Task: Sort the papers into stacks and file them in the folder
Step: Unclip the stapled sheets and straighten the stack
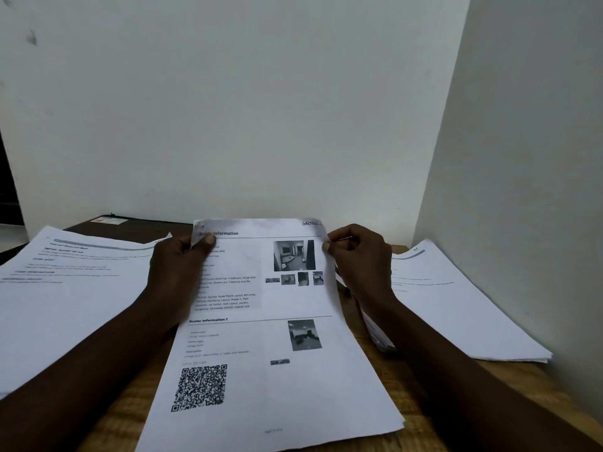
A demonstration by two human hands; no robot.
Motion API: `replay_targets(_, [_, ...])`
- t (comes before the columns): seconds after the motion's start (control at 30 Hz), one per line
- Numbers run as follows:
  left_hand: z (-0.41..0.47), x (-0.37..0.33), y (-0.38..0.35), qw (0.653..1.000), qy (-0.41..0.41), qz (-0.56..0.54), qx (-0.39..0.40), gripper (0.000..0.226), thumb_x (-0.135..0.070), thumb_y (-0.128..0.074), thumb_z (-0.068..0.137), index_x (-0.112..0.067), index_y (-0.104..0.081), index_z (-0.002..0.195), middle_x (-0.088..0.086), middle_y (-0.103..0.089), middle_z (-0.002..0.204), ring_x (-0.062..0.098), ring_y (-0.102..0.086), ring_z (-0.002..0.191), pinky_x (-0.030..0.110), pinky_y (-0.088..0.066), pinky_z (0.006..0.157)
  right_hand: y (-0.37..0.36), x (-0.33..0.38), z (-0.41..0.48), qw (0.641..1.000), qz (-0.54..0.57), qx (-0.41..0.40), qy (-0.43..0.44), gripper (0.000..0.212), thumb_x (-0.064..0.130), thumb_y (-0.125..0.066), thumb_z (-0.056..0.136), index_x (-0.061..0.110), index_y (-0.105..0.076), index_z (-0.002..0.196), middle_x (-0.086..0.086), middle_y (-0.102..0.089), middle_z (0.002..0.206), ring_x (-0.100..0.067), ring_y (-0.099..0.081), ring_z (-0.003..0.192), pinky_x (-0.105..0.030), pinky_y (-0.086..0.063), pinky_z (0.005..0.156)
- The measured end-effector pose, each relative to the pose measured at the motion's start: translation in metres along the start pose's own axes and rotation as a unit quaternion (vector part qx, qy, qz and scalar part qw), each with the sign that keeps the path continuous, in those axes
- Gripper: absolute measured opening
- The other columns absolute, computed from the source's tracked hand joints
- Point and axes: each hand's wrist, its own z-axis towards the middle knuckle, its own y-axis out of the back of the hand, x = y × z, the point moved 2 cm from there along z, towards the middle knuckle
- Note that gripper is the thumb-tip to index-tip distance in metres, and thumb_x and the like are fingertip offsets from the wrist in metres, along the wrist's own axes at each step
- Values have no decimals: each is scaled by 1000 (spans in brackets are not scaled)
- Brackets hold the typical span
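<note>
Centre papers (261, 370): bundle of printed sheets, flat-ish on the wood table, running from both sets of fingers down to the near edge of view. The top pg has b/w photos and text.
L hand (177, 265): grips the bundle's top-L corner, thumb (205, 241) on top and the other fingers hidden under the paper. The corner curls up just beside the thumb.
R hand (359, 256): fingers (329, 247) curled, pinching the top-R edge of the same bundle.
QR code (199, 387): on the top pg, well below the L fingers.
Handwritten note (310, 223): on the top-R corner, just above the R fingertips; too small to read.
Loose sheet edges (375, 334): poke out under the R wrist, below the R fingers; can't tell which pile they belong to.
L stack (65, 298): printed pgs outboard of the L fingers; the L forearm crosses its near corner.
R stack (456, 314): several sheets outboard of the R fingers, apart from the bundle, against the side wall.
Table (130, 406): wood grain shows btwn the piles.
Dark surface (140, 228): beyond the L fingers, partly under the L stack; folder or desk top, can't tell.
Card (109, 220): small and pale, on the dark surface, far side of the L fingers.
Back wall (244, 109): plain white, right behind both hands.
Side wall (522, 158): white, hemming in the R stack.
</note>
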Motion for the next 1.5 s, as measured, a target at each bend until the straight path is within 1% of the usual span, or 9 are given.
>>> replay_targets(0.23, [0,-2,3,1000,-7,15,-21,24,-41,-71,79,-18,-77,88,10,-77,91,36,-71,96,59,-52,95,-5,3,-6,990,22,-42,131,19,10,-73,79,28,-65,77,9,-58,125,-10,-49,119,-40,-48,93])
replay_targets(0.37, [5,2,8,999,-18,29,-27,48,-62,-71,62,-23,-78,90,6,-77,93,33,-69,102,58,-51,97,-5,13,-11,980,89,21,177,15,8,-70,83,21,-62,81,10,-68,95,-6,-62,92,-24,-48,76])
replay_targets(0.43, [5,1,10,998,-29,35,-34,53,-63,-69,60,-21,-77,91,7,-77,92,33,-70,99,58,-52,95,-8,23,-18,969,162,135,131,10,16,-68,88,15,-65,79,6,-69,76,-8,-65,73,-23,-48,67])
replay_targets(0.53, [-1,-7,8,998,-41,36,-37,41,-49,-72,76,-12,-75,94,12,-75,93,36,-70,95,58,-54,91,-16,28,-26,934,256,249,-20,45,36,-51,99,0,-68,77,-17,-68,69,-24,-66,66,-28,-50,59])
replay_targets(0.67, [-3,-8,0,999,-29,-9,-23,15,-22,-64,95,-11,-73,93,12,-73,93,31,-69,89,50,-54,92,-11,15,-18,983,156,92,-10,6,21,-64,91,16,-67,89,0,-67,64,-9,-57,53,-24,-41,53])
replay_targets(0.73, [-4,-9,-3,999,-30,-20,-7,14,-18,-63,96,-13,-73,87,10,-74,89,30,-69,87,50,-53,92,-3,10,-12,995,92,28,-21,24,25,-73,84,23,-60,103,10,-66,82,-4,-59,67,-24,-45,63])
replay_targets(0.83, [-5,-9,-4,999,-22,-25,7,18,-18,-63,95,-13,-73,81,8,-75,83,30,-69,84,51,-53,90,1,6,-8,992,109,29,-55,55,35,-80,76,22,-50,120,11,-61,105,-13,-62,87,-31,-52,75])
replay_targets(1.07, [-4,-9,-1,999,-11,-33,4,13,-18,-64,95,-10,-72,87,21,-72,100,38,-68,96,61,-49,97,4,10,-8,993,115,9,-17,40,17,-77,77,24,-58,111,-3,-71,73,-14,-63,62,-41,-55,67])
replay_targets(1.5, [-3,-8,0,999,-26,-13,-17,14,-21,-65,94,-11,-73,90,20,-73,98,41,-69,97,61,-51,94,2,14,-10,997,59,-18,51,29,10,-71,83,25,-64,106,4,-71,65,-10,-65,61,-32,-53,65])
